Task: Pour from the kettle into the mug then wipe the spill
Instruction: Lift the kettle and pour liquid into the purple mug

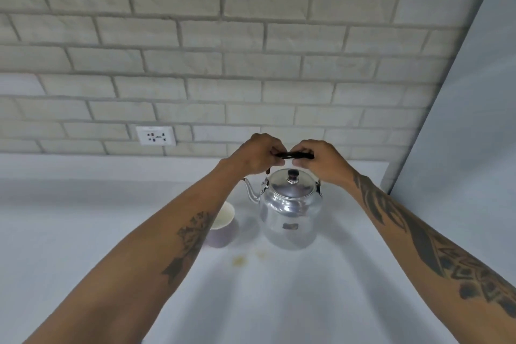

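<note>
A shiny metal kettle (pixel 290 212) stands upright on the white counter (pixel 279 301), lid on, spout pointing left. Its black handle arches over the lid. My left hand (pixel 255 152) grips the left end of that handle and my right hand (pixel 318 159) grips the right end. Left of the kettle sits a pale lilac mug (pixel 223 229) with a cream inside, partly hidden behind my left forearm. Two small yellowish spill spots (pixel 240 260) lie on the counter in front of the kettle and mug.
A brick-pattern wall (pixel 223 64) rises behind the counter, with a white power socket (pixel 156 135) low on the left. A plain pale panel (pixel 469 120) closes off the right side.
</note>
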Motion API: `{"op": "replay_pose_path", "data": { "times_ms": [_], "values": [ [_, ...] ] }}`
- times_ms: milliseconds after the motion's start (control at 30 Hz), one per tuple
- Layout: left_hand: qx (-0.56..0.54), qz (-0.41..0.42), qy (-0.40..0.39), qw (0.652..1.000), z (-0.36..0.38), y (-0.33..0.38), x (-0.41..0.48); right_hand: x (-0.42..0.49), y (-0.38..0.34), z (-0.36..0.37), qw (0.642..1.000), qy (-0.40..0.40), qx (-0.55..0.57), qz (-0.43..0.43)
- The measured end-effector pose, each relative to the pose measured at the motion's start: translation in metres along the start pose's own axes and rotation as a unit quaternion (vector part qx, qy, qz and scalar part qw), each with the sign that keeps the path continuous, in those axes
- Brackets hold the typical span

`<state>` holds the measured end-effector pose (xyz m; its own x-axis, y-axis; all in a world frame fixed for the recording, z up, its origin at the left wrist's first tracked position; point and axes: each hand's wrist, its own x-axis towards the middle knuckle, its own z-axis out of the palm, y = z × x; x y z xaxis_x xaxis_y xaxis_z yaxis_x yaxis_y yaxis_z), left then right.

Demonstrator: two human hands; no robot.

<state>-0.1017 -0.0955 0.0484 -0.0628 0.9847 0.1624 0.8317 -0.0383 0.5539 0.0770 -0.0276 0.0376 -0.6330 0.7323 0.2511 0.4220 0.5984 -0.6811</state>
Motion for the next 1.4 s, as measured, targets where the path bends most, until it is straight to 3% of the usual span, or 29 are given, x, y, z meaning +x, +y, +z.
{"op": "replay_pose_path", "data": {
  "times_ms": [400,633,767,900,1400],
  "values": [
    [-0.132,0.007,0.046,0.990,-0.020,-0.059,-0.072,-0.020,-0.055,0.036,0.998,-0.027,-0.007,-0.052],
    [-0.067,-0.104,0.129,0.984,-0.005,-0.140,-0.120,-0.017,-0.074,0.043,0.995,-0.047,-0.070,-0.047],
    [-0.032,-0.233,0.064,0.970,0.014,-0.183,-0.140,-0.013,-0.084,0.047,0.990,-0.067,-0.114,-0.046],
    [-0.003,-0.279,-0.011,0.960,0.028,-0.196,-0.149,-0.007,-0.095,0.051,0.984,-0.088,-0.145,-0.059],
    [-0.069,-0.273,-0.007,0.959,0.031,-0.201,-0.149,0.023,-0.114,0.063,0.960,-0.152,-0.225,-0.069]
  ]
}}
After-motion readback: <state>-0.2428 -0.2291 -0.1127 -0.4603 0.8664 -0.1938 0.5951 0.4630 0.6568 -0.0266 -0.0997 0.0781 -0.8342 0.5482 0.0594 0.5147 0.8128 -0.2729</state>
